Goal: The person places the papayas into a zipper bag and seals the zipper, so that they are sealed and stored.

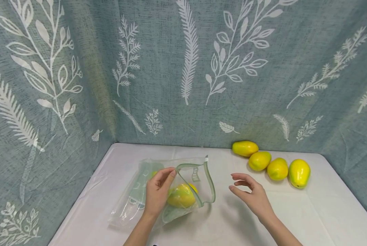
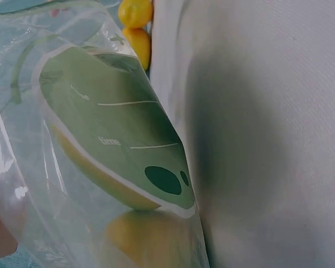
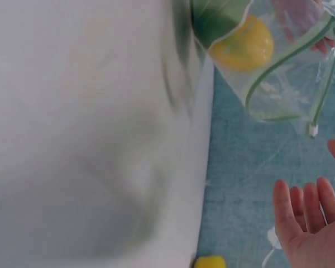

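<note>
A clear zip bag (image 1: 134, 201) with a green-edged mouth and a green printed label (image 2: 117, 128) lies toward the left of the table. My left hand (image 1: 158, 191) pinches the upper edge of its mouth between thumb and fingers, and the mouth gapes to the right. Inside the bag sits a yellow papaya (image 1: 182, 196); a second yellow piece shows partly behind the left hand. My right hand (image 1: 254, 198) hovers to the right of the mouth, fingers loosely bent and apart from the thumb, holding nothing. In the right wrist view the zip slider (image 3: 312, 130) hangs above its fingertips.
Several yellow-green papayas (image 1: 277, 169) stand in a curved row at the back right of the white-covered table (image 1: 294, 218). A blue-green leaf-patterned curtain (image 1: 171, 85) encloses the back and sides.
</note>
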Tool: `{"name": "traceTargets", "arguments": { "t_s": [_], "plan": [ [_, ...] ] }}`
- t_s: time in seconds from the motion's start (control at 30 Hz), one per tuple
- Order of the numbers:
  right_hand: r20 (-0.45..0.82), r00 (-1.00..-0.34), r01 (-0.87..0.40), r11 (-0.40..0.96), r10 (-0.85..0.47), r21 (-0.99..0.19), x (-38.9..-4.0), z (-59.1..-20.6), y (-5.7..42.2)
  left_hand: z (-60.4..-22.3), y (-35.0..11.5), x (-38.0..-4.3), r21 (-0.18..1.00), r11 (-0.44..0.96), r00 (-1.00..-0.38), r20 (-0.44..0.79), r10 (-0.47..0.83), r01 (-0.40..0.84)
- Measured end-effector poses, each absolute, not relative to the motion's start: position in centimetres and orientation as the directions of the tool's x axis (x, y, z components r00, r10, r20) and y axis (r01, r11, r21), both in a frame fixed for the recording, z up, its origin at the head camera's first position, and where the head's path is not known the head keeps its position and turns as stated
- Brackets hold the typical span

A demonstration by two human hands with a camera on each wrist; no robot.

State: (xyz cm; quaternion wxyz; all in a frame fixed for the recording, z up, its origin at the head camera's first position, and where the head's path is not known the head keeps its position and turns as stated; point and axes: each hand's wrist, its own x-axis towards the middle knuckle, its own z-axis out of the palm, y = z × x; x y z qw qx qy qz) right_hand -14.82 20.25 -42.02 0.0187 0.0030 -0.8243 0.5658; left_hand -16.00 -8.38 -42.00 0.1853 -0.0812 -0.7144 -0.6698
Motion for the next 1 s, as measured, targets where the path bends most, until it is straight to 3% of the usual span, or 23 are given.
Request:
{"name": "traceTargets", "arguments": {
  "t_s": [0.73, 1.0],
  "plan": [
    [0.077, -0.973, 0.035, 0.465, 0.219, -0.885, -15.3, -42.9, 25.0, -42.3, -8.2, -16.0, 0.922, 0.083, -0.913, 0.387, -0.132, 0.379],
    [0.156, -0.948, 0.006, 0.508, 0.277, -0.861, -15.3, -43.7, 27.3, -42.3, -8.1, -15.9, 0.933, 0.082, -0.924, 0.358, -0.133, 0.349]
  ]
}}
